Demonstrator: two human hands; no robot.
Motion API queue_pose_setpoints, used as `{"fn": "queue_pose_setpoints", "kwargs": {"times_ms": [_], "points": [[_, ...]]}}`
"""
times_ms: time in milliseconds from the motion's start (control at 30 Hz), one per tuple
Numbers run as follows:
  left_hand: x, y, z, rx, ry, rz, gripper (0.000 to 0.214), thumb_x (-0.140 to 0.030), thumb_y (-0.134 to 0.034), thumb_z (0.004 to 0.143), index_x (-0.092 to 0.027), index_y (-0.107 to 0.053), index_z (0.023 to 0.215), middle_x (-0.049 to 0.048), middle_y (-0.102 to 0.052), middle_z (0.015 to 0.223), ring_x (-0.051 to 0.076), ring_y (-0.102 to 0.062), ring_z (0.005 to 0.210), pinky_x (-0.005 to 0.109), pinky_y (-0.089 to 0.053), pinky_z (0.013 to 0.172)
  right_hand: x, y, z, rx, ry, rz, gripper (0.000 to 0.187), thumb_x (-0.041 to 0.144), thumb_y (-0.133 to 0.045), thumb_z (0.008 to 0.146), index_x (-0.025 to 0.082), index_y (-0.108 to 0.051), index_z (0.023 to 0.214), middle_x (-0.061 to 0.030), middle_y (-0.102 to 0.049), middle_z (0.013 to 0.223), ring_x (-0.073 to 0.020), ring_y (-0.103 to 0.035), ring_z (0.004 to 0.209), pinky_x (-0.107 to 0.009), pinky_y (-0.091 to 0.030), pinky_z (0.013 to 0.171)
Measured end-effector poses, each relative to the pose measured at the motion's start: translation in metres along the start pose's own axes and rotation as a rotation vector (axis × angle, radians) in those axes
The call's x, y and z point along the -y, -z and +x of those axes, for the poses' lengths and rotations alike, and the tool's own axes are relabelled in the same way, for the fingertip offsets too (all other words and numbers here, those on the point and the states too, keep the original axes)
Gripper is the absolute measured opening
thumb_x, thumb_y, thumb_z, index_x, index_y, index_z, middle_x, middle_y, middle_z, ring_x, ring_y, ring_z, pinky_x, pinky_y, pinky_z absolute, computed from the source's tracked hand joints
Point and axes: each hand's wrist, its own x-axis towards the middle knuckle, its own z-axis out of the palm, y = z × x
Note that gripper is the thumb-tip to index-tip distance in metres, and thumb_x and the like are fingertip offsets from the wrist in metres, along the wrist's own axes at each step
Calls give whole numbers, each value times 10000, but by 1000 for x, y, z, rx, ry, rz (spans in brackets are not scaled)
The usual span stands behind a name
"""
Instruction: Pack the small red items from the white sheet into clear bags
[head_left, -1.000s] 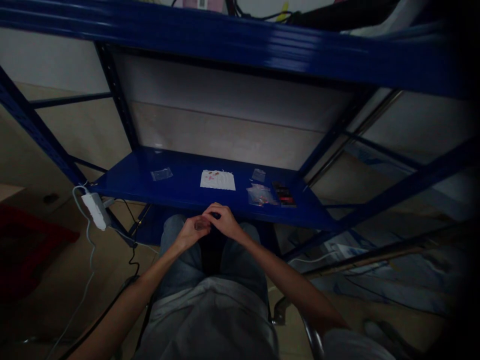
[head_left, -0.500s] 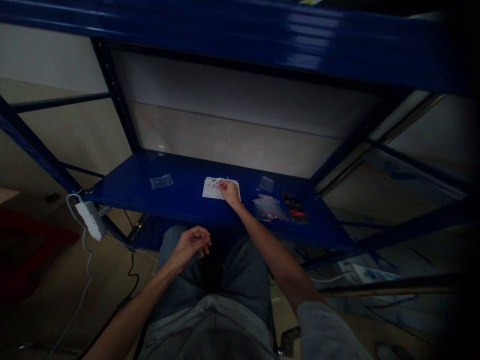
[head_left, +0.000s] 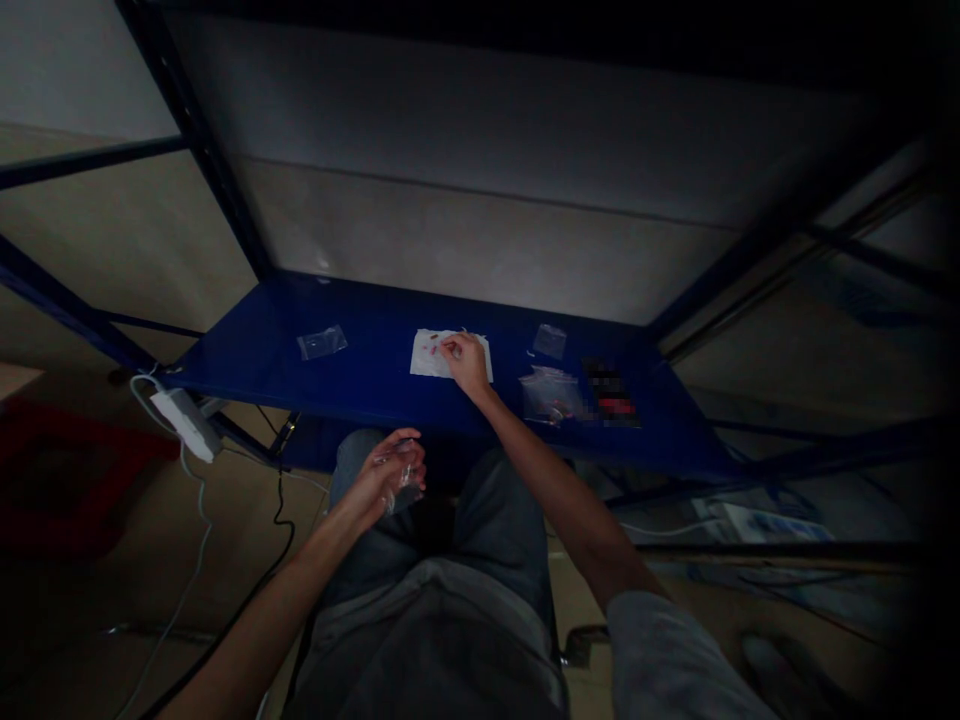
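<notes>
My left hand [head_left: 373, 485] is above my lap, its fingers curled round a clear plastic bag [head_left: 406, 486]. On the blue shelf, my right hand [head_left: 469, 366] reaches over a white sheet [head_left: 426, 368] that looks like paper. Its thumb and fingertips are pinched together; whatever may be between them is too small to make out. Several small pink and dark pieces [head_left: 433, 345] lie on the sheet just left of these fingertips.
A flat clear bag [head_left: 322, 343] lies on the blue shelf [head_left: 375, 385] to the left. Rightward are a small clear bag [head_left: 550, 341], bags with reddish contents [head_left: 553, 395] and a blurred black-and-red item [head_left: 611, 393]. A white power strip [head_left: 186, 422] hangs at the left edge.
The view has tilted downward. My left hand has turned, and the clear bag in it now shows plainly. My right hand stays over the white sheet, fingers still pinched.
</notes>
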Motion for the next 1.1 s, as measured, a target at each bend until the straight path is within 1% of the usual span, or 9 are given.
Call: {"fn": "queue_pose_setpoints", "kwargs": {"times_ms": [100, 267, 367, 467, 567, 667, 833, 933, 1100], "points": [[1, -1, 0, -22, -73, 179, 398, -237, -715, 744, -215, -487, 1070, -44, -536, 770, 78, -549, 549, 227, -479, 544, 35, 9, -24, 27, -42, 263, 106, 261, -626, 825, 169, -679, 820, -22, -616, 769, -158, -531, 728, -281, -410, 707], [4, 0, 3, -85, -186, 435, 391, -193, -738, 697, -186, -466, 979, -46, -560, 749, 65, -543, 597, 187, -435, 578, 92, 36, -86, 595, 40, 528, 204, 369, -657, 832, 172, -704, 860, -18, -615, 788, -124, -522, 680, -242, -389, 620], [13, 1, 6, -24, -239, 450, 397, -170, -747, 673, -178, -467, 954, -8, -583, 880, 87, -586, 734, 195, -455, 652, 104, 51, -112, 718, 77, 519, 222, 388, -682, 817, 172, -722, 851, -25, -598, 802, -133, -531, 719, -248, -409, 651], [23, 0, 6, 40, -212, 457, 433, -190, -754, 668, -183, -454, 980, -32, -556, 821, 70, -555, 649, 187, -442, 591, 102, 60, -120, 730, 97, 470, 218, 385, -682, 819, 180, -746, 852, -30, -590, 800, -143, -546, 743, -255, -418, 670], [26, -1, 4, 63, -182, 490, 462, -236, -748, 689, -196, -427, 1018, -64, -524, 712, 62, -513, 554, 181, -412, 522, 88, 61, -109, 721, 112, 419, 230, 377, -631, 860, 180, -749, 875, -31, -619, 791, -143, -563, 734, -252, -420, 670], [22, -2, 0, 77, -197, 510, 459, -272, -731, 717, -205, -423, 1051, -62, -539, 711, 62, -510, 522, 189, -408, 510, 59, 55, -78, 586, 71, 335, 226, 344, -603, 872, 164, -737, 900, -41, -674, 823, -152, -592, 742, -251, -432, 682], [11, 2, 0, 56, -218, 519, 444, -294, -721, 732, -209, -435, 1061, -64, -538, 701, 64, -515, 504, 192, -388, 500, 1, 36, -11, 273, -88, -45, 219, 126, -570, 827, 157, -722, 981, -40, -696, 841, -148, -596, 714, -241, -447, 699], [10, 6, 3, 37, -208, 513, 441, -297, -715, 737, -210, -433, 1064, -67, -529, 688, 66, -510, 504, 186, -370, 487, -21, 25, 14, 204, -105, -142, 282, 69, -521, 820, 163, -725, 990, -50, -672, 847, -151, -582, 714, -250, -440, 712], [10, 9, 8, 4, -204, 514, 431, -302, -712, 733, -213, -439, 1055, -73, -506, 673, 66, -478, 503, 191, -372, 496, -40, 11, 32, 190, -77, -212, 205, 134, -548, 844, 193, -728, 923, -46, -629, 869, -154, -572, 749, -254, -422, 723]]}}
